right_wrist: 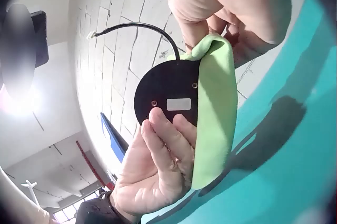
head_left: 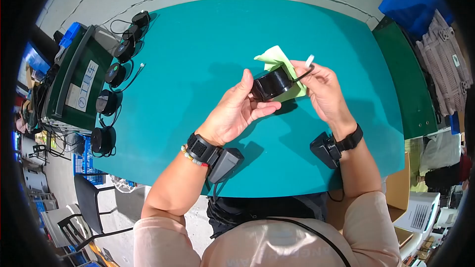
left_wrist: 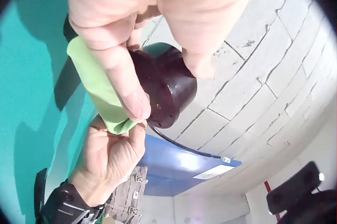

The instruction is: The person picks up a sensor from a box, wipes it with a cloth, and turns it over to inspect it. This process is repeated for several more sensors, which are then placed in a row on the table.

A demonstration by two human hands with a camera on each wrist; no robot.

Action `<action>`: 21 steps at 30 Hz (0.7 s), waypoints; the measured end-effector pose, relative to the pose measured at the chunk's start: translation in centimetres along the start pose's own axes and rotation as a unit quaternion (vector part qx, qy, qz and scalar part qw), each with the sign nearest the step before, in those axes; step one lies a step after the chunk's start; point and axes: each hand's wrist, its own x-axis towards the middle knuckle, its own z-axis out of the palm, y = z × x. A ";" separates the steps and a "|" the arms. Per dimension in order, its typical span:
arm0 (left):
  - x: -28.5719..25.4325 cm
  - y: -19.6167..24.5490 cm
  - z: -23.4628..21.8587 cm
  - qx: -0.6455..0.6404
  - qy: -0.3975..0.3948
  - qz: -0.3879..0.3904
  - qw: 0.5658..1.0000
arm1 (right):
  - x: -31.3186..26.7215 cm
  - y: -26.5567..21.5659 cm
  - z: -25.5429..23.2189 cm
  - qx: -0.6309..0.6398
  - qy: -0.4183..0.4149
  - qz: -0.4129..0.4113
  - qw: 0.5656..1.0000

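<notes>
A round black device (head_left: pixel 273 84) with a short cable is held above the green table by my left hand (head_left: pixel 233 109), thumb on one side and fingers on the other. My right hand (head_left: pixel 321 89) pinches a light green cloth (head_left: pixel 277 57) against the device's edge, near the cable. In the left wrist view the cloth (left_wrist: pixel 97 84) lies along the device (left_wrist: pixel 176 87). The right wrist view shows the device's flat face (right_wrist: pixel 163 87) with a white label, and the cloth (right_wrist: pixel 217 113) covering one side.
Several similar black devices with cables (head_left: pixel 116 74) stand in a row along the table's left side, beside a dark green box (head_left: pixel 74 79) with a label. A green bin (head_left: pixel 403 79) and a grey woven item (head_left: pixel 445 64) are at the right. A wall runs behind the table.
</notes>
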 end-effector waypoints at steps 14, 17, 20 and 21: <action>-0.1 -0.5 -0.2 0.022 0.000 0.056 0.998 | 0.2 0.1 -0.4 0.029 0.034 0.018 0.999; 0.0 -0.6 -0.6 0.042 -0.001 0.045 0.998 | 0.2 0.0 -0.9 -0.022 0.008 0.018 1.000; 0.0 -0.6 0.0 0.036 -0.009 0.083 0.996 | 0.4 -0.4 -1.6 -0.099 0.050 -0.017 0.994; 0.0 -0.5 -0.1 0.036 -0.009 0.083 0.996 | 0.5 -0.6 -2.0 -0.099 0.050 -0.017 0.994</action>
